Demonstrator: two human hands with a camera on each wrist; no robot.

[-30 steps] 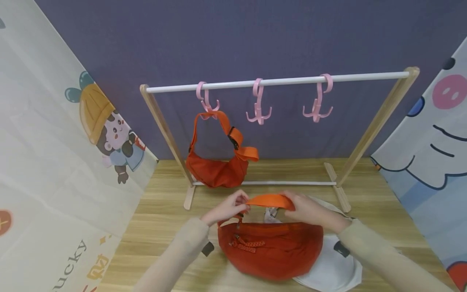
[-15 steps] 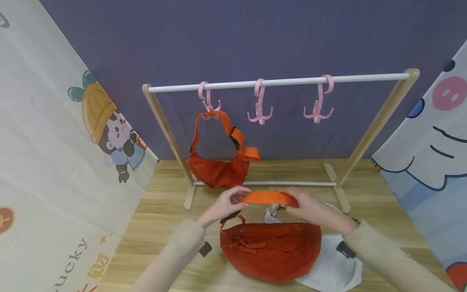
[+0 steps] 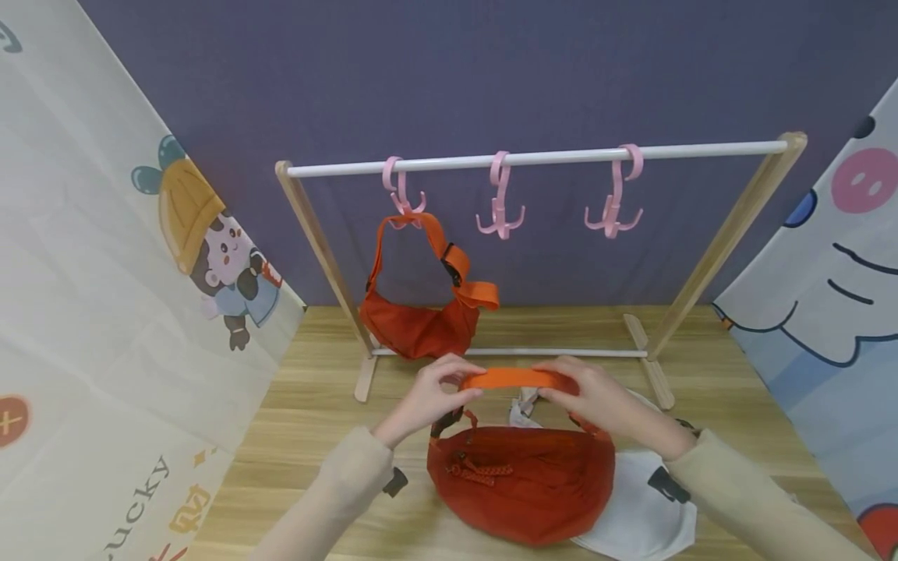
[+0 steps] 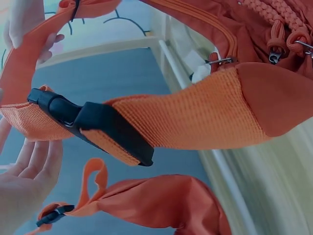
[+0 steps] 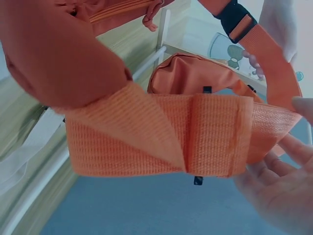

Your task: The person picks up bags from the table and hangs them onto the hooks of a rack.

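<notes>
A red waist bag (image 3: 519, 491) with braided zip pulls hangs low in front of me, its orange strap (image 3: 508, 378) drawn up in an arch. My left hand (image 3: 436, 389) grips the strap's left part between thumb and fingers, and my right hand (image 3: 596, 396) holds its right part the same way. In the left wrist view a black buckle (image 4: 93, 122) sits on the webbing beside the left hand. A folded-over length of webbing (image 5: 220, 134) shows near the right hand in the right wrist view. Whether the bag touches the table is unclear.
Behind stands a wooden rack with a white rail (image 3: 547, 158). A second red bag (image 3: 421, 326) hangs from the left pink hook (image 3: 403, 199); the middle hook (image 3: 500, 210) and right hook (image 3: 613, 210) hold nothing. A white bag (image 3: 645, 510) lies under my right arm.
Both hands have risen slightly with the strap, which now runs flatter between them. The held bag has shifted a little, and its right strap end now shows under my right hand.
</notes>
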